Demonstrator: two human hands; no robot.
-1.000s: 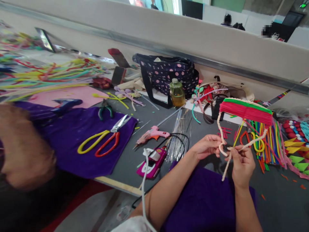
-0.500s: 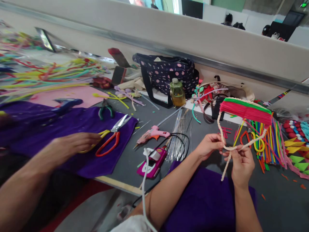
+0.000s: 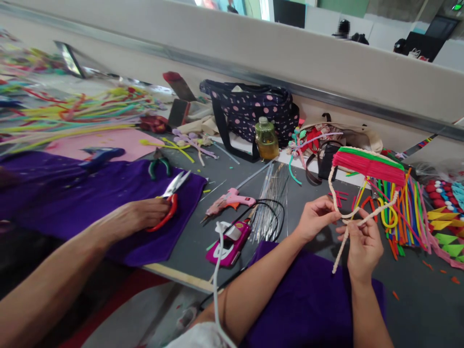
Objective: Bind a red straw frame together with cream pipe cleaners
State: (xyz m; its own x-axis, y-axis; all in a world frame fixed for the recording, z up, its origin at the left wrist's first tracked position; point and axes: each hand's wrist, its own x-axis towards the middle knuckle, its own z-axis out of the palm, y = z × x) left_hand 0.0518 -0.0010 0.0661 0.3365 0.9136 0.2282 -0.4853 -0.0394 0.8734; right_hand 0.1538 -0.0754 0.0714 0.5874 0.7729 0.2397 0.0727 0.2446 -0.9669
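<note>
Both hands hold a cream pipe-cleaner frame (image 3: 386, 208) in the air at the right. Its top is a band (image 3: 368, 166) of pink and green strands laid side by side, and a loose cream end hangs below. My left hand (image 3: 319, 220) pinches the lower left bend of the frame between thumb and fingertips. Where the cream strands cross, my right hand (image 3: 364, 246) is closed on them with thumb and fingers. Under the hands lies a purple cloth (image 3: 300, 299). Behind the frame are bundled coloured sticks (image 3: 402, 208) and yellow-handled scissors (image 3: 389, 217).
At the left, a co-worker's hand (image 3: 148, 212) is on red-and-yellow-handled scissors (image 3: 174, 200) over another purple cloth (image 3: 108, 179). A pink glue gun (image 3: 230, 200), a magenta device (image 3: 232, 244) with cables, thin wires (image 3: 270, 208), a bottle (image 3: 266, 140) and a dotted bag (image 3: 253, 106) stand nearby.
The frame's band has shifted slightly left and down at its right end, while my hands stay nearly in place. The co-worker's hand has moved right, over the scissors' handles.
</note>
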